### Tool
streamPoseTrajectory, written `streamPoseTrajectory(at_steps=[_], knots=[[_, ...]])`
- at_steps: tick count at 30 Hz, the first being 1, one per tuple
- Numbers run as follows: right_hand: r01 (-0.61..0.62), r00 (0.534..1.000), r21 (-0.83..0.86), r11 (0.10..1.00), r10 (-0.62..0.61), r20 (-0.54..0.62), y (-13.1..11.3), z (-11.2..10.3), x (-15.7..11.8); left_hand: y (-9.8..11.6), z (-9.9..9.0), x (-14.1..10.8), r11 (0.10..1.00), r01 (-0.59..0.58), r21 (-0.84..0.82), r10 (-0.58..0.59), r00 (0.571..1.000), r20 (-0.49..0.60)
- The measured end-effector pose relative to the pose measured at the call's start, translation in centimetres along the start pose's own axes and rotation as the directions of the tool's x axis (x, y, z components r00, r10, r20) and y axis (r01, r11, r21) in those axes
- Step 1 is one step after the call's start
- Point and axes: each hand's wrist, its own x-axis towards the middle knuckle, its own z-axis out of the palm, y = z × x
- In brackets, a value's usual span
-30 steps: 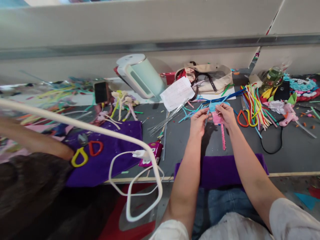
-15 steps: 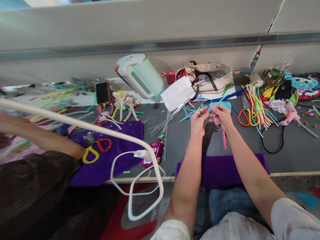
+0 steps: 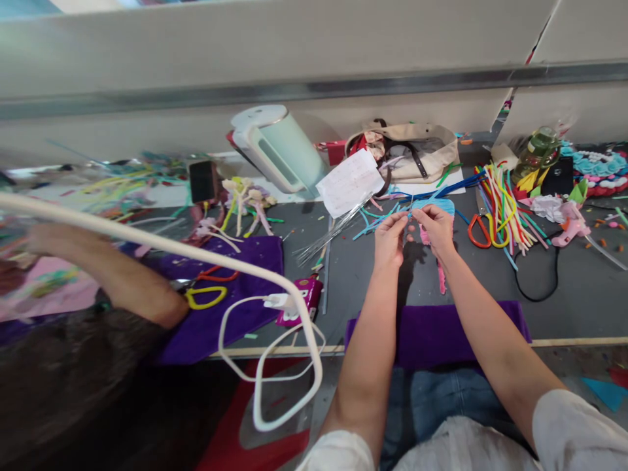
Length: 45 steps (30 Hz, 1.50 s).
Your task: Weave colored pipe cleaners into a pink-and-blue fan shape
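My left hand (image 3: 391,237) and my right hand (image 3: 436,229) meet above the grey table, fingertips pinched together. Between them is a thin light-blue pipe cleaner (image 3: 411,213), mostly covered by the fingers. Just behind my right hand lies a light-blue fuzzy bundle (image 3: 445,206). A pink pipe cleaner piece (image 3: 442,280) hangs or lies below that hand; which of the two I cannot tell. Loose blue pipe cleaners (image 3: 366,222) are spread to the left of my hands.
Orange-and-yellow scissors (image 3: 478,231) lie beside many-coloured pipe cleaners (image 3: 507,209) at right. Thin wires (image 3: 333,232) and a paper sheet (image 3: 349,183) lie left of my hands, near a pale green kettle (image 3: 279,150). A white cable (image 3: 196,252) crosses before a co-worker's arm (image 3: 118,278).
My hands stay nearly in place, fingertips shifting slightly around the blue pipe cleaner. At left, the co-worker's arm has shifted, and the scissors on the purple cloth have slid right and turned.
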Motion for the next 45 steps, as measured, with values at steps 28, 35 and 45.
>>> streamPoseTrajectory(at_steps=[28,35,45], knots=[[0.043,0.999,-0.026,0.999,-0.042,0.011,0.09,0.16,-0.26,0.3,0.14,-0.38,0.998,-0.059,0.027,0.06,0.998,-0.018],[0.136,0.991,-0.087,0.987,-0.135,0.019,0.49,0.15,-0.27,0.5,0.38,-0.68,0.994,-0.094,0.058,0.098,0.993,-0.06],[0.084,0.994,-0.016,0.996,-0.083,0.077,0.38,0.17,-0.31,0.46,-0.31,0.14,1.0,-0.015,-0.021,0.014,0.998,-0.058]])
